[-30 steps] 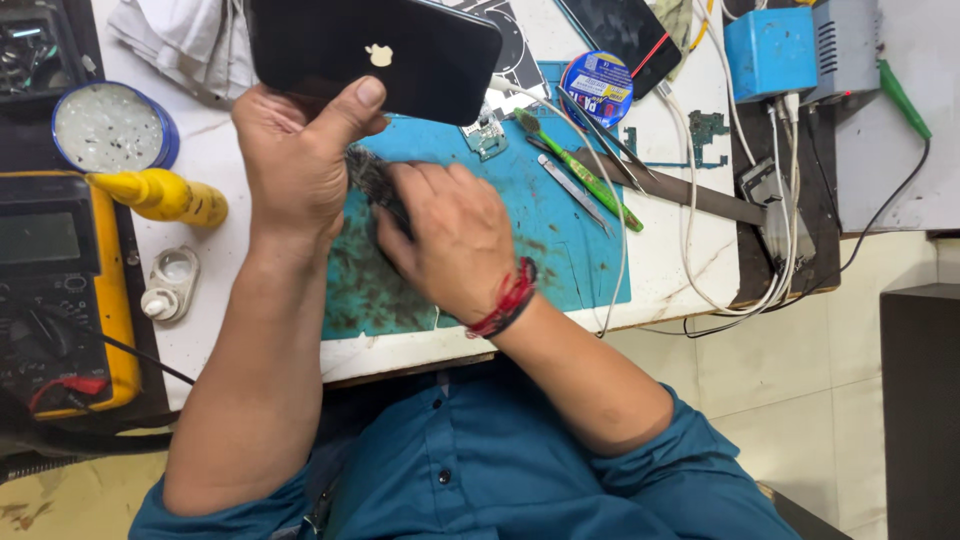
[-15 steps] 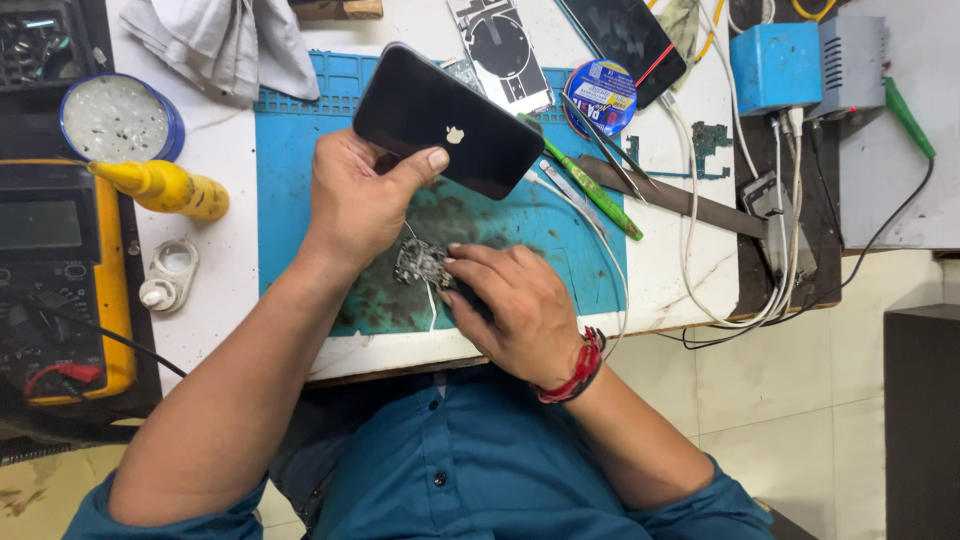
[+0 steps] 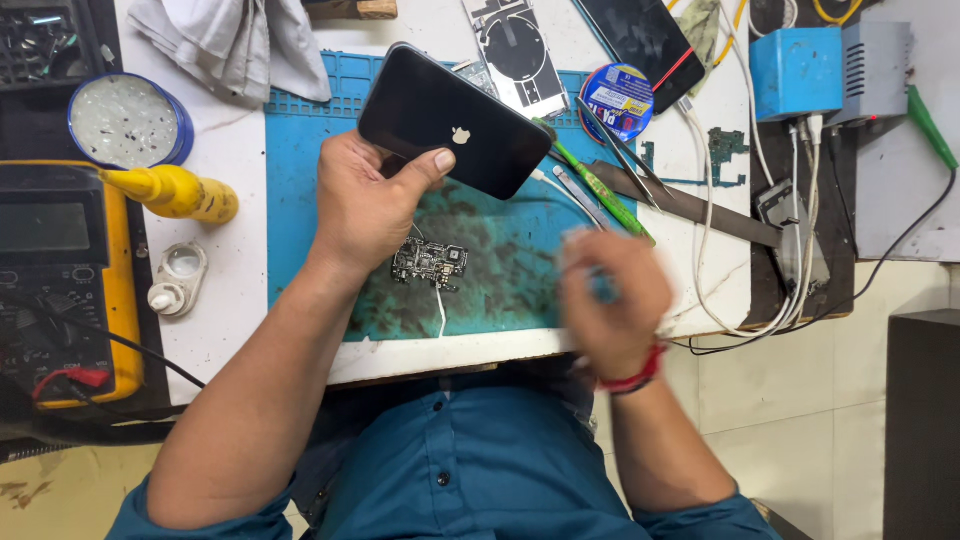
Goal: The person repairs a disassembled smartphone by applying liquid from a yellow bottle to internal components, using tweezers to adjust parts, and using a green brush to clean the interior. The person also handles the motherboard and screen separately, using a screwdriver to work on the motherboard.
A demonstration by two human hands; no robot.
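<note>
My left hand (image 3: 365,205) grips a black smartphone (image 3: 455,120) by its near edge, back side up, above the blue work mat (image 3: 300,200). Just below that hand a small dark circuit board (image 3: 430,263) with a white wire lies on the mat's worn middle. My right hand (image 3: 612,305), with a red thread at the wrist, is blurred by motion at the mat's right front corner. Its fingers look curled, and a bluish speck shows in them, but the blur hides what it is.
A green-handled screwdriver (image 3: 600,190) and tweezers (image 3: 620,150) lie right of the phone. A yellow multimeter (image 3: 60,270), yellow bottle (image 3: 175,192) and blue tin (image 3: 128,120) stand on the left. A grey cloth (image 3: 230,40) lies at the back, and a blue box (image 3: 795,72) with white cables sits right.
My right hand has left the circuit board and swung right toward the table's front edge. The board now lies uncovered. My left hand still holds the phone.
</note>
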